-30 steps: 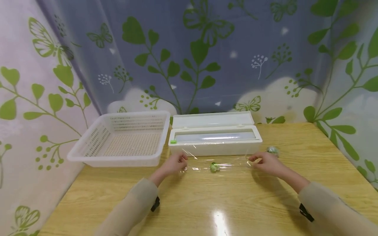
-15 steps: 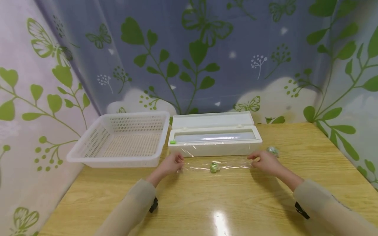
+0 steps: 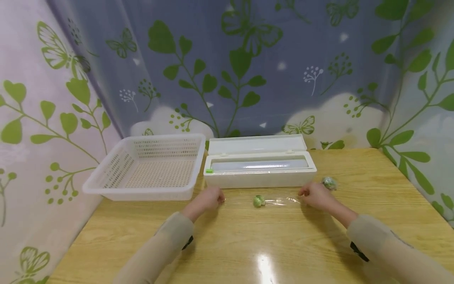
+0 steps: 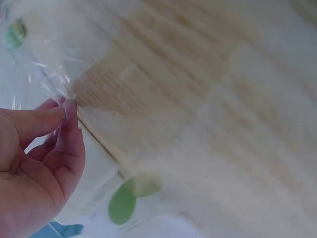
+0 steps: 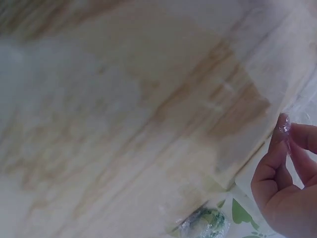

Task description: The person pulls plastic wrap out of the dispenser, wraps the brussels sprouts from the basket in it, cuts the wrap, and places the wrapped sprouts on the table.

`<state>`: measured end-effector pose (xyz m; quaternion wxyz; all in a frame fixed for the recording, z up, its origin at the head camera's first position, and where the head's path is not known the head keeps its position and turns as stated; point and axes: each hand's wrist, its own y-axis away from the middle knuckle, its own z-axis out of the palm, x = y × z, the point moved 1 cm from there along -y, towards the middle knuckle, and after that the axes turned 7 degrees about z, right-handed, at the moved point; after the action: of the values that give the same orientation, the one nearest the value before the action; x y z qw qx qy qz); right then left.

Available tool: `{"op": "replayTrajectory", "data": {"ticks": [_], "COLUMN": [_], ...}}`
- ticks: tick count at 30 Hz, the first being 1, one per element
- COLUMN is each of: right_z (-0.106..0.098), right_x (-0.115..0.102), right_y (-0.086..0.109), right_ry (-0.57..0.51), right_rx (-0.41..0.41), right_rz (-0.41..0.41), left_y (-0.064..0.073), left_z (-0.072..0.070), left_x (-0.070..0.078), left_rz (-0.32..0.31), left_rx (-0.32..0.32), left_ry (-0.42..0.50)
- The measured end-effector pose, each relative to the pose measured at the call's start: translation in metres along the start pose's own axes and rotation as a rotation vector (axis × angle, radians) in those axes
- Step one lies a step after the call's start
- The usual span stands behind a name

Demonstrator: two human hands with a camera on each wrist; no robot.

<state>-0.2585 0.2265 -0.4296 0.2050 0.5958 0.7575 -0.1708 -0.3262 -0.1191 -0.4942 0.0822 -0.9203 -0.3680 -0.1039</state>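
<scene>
In the head view, the left hand (image 3: 210, 198) and right hand (image 3: 317, 195) hold opposite ends of a strip of clear film (image 3: 278, 202) over the table (image 3: 269, 244). A small green vegetable (image 3: 259, 200) sits between them, level with the film; whether over or under it cannot be told. Behind stands a white box (image 3: 260, 180), its lid raised, beside a white basket (image 3: 142, 192). A wrapped bundle (image 3: 330, 183) lies just beyond the right hand.

In the left wrist view, thumb and fingertips meet, pinching gathered film.

In the right wrist view, thumb and finger likewise pinch film, nearly closed together.
</scene>
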Motion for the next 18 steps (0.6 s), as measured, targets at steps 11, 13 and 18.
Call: {"op": "replayTrajectory", "data": {"ticks": [11,13,18], "right_z": [0.004,0.004,0.004], "right_x": [-0.009,-0.01,-0.003], "right_y": [0.004,0.004,0.003], "right_ry": [0.076,0.1,0.059], "right_rx": [0.038,0.055,0.03], "right_rz": [0.073,0.077,0.1], "left_y": [0.015,0.015,0.017], "left_z": [-0.058,-0.057,-0.054], "left_x": [0.075,0.074,0.07], "left_rz": [-0.155,-0.138,-0.107], "left_rx": [-0.122,-0.107,-0.084], "left_ry": [-0.249,-0.275,-0.28]}}
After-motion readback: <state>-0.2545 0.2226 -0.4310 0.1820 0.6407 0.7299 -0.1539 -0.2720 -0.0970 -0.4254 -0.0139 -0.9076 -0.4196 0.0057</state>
